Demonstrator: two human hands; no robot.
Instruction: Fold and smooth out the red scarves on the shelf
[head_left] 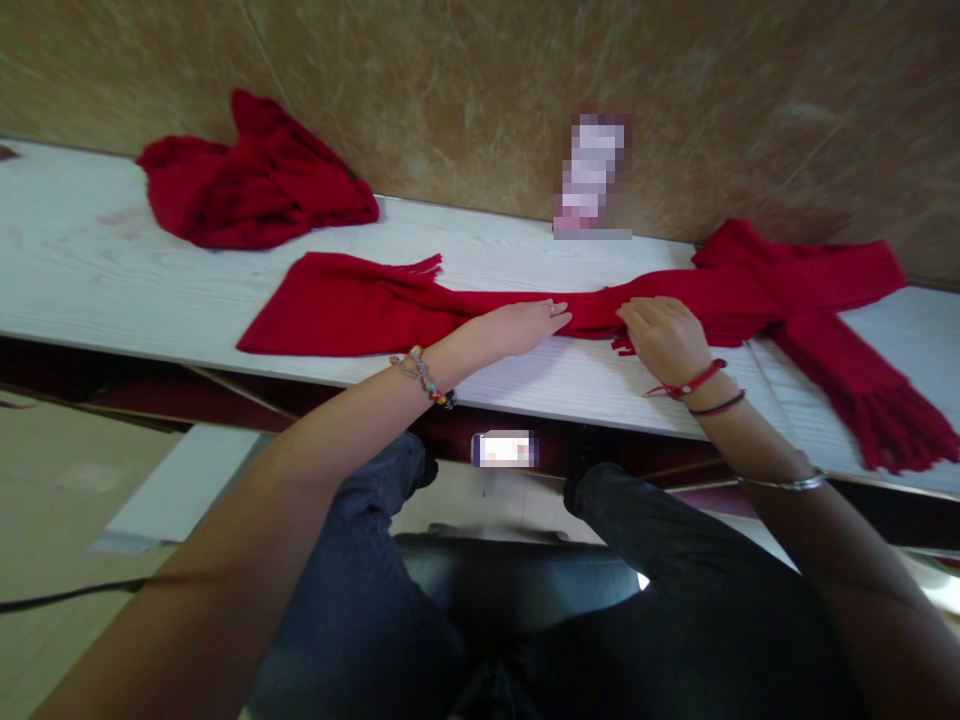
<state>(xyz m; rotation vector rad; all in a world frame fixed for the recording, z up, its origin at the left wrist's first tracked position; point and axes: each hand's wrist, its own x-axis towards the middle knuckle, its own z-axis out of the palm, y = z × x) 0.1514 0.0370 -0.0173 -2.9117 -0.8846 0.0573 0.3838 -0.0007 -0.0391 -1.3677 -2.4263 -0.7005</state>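
Observation:
A long red fringed scarf (352, 305) lies stretched across the white table (90, 270). My left hand (525, 325) rests flat on its middle, fingers stretched out and pointing right. My right hand (664, 335) is just to the right of it, fingers curled over the scarf's folded edge, gripping the cloth. The scarf's right part (810, 290) crosses over itself, with a fringed end (907, 425) near the table's front edge.
A second red scarf (255, 185) lies bunched at the back left of the table, against the brown marbled wall (450, 90). A blurred small object (592, 175) stands at the wall behind the hands. My knees and a dark seat are below the table edge.

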